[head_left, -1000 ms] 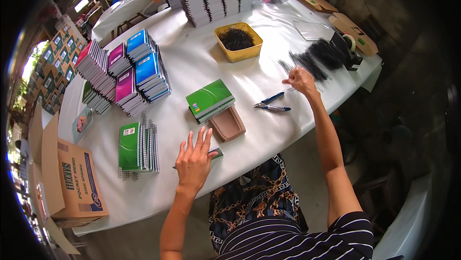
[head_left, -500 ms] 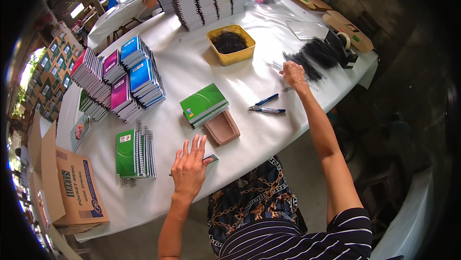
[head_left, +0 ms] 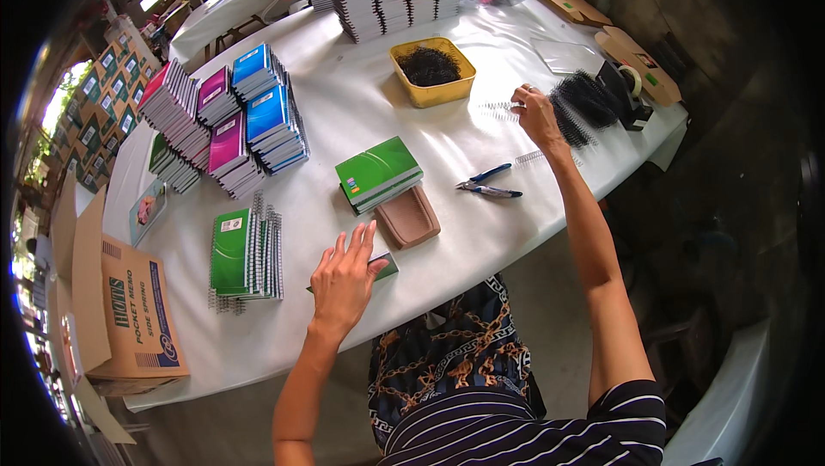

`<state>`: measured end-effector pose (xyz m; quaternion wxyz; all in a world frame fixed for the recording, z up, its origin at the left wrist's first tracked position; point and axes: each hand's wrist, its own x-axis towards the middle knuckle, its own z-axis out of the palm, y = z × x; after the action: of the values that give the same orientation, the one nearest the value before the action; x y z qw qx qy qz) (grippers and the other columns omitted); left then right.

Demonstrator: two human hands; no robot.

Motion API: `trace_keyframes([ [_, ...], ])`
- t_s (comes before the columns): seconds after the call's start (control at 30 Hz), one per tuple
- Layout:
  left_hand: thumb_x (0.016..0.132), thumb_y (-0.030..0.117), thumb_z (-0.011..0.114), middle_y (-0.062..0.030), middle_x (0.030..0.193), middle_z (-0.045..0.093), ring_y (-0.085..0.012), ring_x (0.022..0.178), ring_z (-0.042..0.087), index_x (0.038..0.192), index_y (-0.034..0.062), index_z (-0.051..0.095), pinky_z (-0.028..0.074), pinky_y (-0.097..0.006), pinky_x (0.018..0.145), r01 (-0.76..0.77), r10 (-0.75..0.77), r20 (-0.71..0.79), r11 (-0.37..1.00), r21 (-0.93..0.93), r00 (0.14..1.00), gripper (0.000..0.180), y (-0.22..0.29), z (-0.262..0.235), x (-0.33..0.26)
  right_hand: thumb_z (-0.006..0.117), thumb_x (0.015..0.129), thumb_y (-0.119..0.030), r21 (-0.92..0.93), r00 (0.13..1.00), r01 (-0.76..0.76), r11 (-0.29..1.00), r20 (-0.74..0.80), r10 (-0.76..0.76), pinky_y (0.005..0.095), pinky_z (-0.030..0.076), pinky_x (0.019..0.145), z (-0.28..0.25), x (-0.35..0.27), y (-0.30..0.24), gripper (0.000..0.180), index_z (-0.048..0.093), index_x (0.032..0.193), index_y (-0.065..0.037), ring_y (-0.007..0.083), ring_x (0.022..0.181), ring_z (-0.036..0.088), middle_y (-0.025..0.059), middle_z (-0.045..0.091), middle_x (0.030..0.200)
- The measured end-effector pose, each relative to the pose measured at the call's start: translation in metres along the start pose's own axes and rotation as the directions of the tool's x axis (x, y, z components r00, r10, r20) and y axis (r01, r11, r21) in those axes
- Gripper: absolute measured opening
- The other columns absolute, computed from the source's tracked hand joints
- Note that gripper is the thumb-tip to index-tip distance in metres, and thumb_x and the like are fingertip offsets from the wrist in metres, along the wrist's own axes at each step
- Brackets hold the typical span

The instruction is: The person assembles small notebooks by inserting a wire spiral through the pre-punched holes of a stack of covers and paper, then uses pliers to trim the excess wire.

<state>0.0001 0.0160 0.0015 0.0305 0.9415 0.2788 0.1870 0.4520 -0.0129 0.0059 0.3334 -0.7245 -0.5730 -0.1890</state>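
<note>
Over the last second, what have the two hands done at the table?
The right hand stayed stretched out at the pile of black spiral coils and now pinches one light wire coil. The left hand stayed flat on the small green notebook. Pliers, brown tray and notebook stacks did not move.

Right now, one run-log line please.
left hand: flat on small green notebook | right hand: pinching white wire spiral | blue-handled pliers: idle

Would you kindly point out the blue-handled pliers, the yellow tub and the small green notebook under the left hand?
blue-handled pliers [head_left: 487,185]: head view, handles.
yellow tub [head_left: 434,94]: head view, front wall.
small green notebook [head_left: 386,265]: head view, exposed corner.
</note>
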Motion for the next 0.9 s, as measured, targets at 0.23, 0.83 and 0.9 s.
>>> trace_keyframes([
  [0.23, 0.09, 0.035, 0.061, -0.0103, 0.134, 0.057, -0.0356, 0.115, 0.059, 0.144, 0.0133, 0.043, 0.049, -0.041, 0.092, 0.022, -0.023, 0.018, 1.0, 0.022, 1.0, 0.061, -0.006, 0.0, -0.004, 0.06, 0.08, 0.011, 0.614, 0.924, -0.094, 0.784, 0.347, -0.161, 0.0327, 0.05, 0.071, -0.015, -0.05, -0.156, 0.037, 0.069, 0.111, -0.007, 0.0235, 0.08, 0.062, 0.0109, 0.062, 0.091],
  [0.83, 0.092, 0.038, 0.058, -0.0087, 0.136, 0.056, -0.0352, 0.118, 0.058, 0.146, 0.0167, 0.04, 0.047, -0.05, 0.095, -0.049, 0.045, 0.052, 0.997, 0.065, 0.998, 0.061, -0.009, 0.0, -0.002, 0.067, 0.082, 0.0, 0.731, 0.845, -0.123, 0.671, 0.431, -0.315, 0.0393, 0.046, 0.07, 0.003, -0.085, -0.218, 0.018, 0.072, 0.099, -0.006, 0.0274, 0.078, 0.06, 0.0091, 0.064, 0.086],
  [0.9, 0.092, 0.038, 0.058, -0.0086, 0.136, 0.056, -0.0353, 0.117, 0.058, 0.146, 0.017, 0.04, 0.047, -0.051, 0.096, -0.051, 0.048, 0.053, 0.997, 0.058, 0.997, 0.062, -0.01, -0.001, -0.002, 0.067, 0.082, 0.0, 0.75, 0.831, -0.121, 0.65, 0.435, -0.347, 0.0399, 0.046, 0.071, 0.003, -0.081, -0.216, 0.018, 0.072, 0.098, -0.007, 0.028, 0.079, 0.06, 0.0088, 0.064, 0.086],
])
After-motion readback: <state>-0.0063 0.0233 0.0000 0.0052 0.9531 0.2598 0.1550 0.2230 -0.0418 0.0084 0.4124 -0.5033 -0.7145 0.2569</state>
